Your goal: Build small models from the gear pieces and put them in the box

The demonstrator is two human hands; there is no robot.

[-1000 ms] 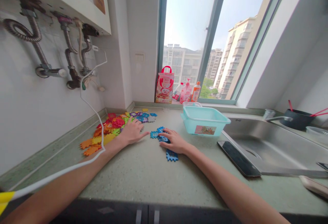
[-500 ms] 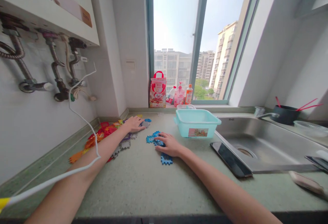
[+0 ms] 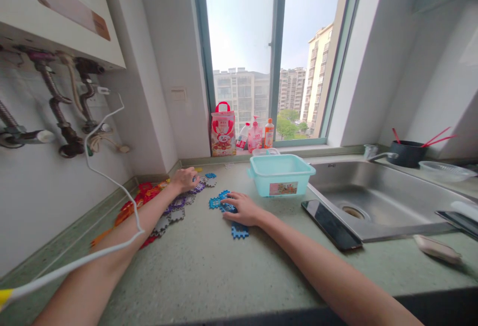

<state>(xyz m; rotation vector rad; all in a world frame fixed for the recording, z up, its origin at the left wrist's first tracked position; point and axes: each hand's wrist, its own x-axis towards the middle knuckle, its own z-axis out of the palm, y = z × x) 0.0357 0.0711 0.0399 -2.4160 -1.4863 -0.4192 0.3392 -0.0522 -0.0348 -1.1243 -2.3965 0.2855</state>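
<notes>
A heap of coloured interlocking puzzle tiles [image 3: 149, 196] lies along the left of the countertop [image 3: 209, 261], red and orange ones near the wall, purple and grey ones nearer me. My left hand [image 3: 183, 178] reaches to the far end of the heap, fingers curled over tiles by the blue and yellow pieces. My right hand [image 3: 241, 208] lies flat, fingers spread, on a short row of joined blue tiles [image 3: 224, 205]; one blue tile [image 3: 239, 231] sticks out below the hand.
A light teal plastic tub [image 3: 280, 174] stands just right of my hands. A black phone [image 3: 330, 217] lies by the steel sink [image 3: 377, 196]. A red gift bag [image 3: 223, 129] and bottles [image 3: 257, 136] stand on the sill. A white cable [image 3: 112, 181] crosses my left arm.
My left hand has moved from the near side of the heap to its far end. The right hand has stayed on the blue tiles. My view has swung to the right.
</notes>
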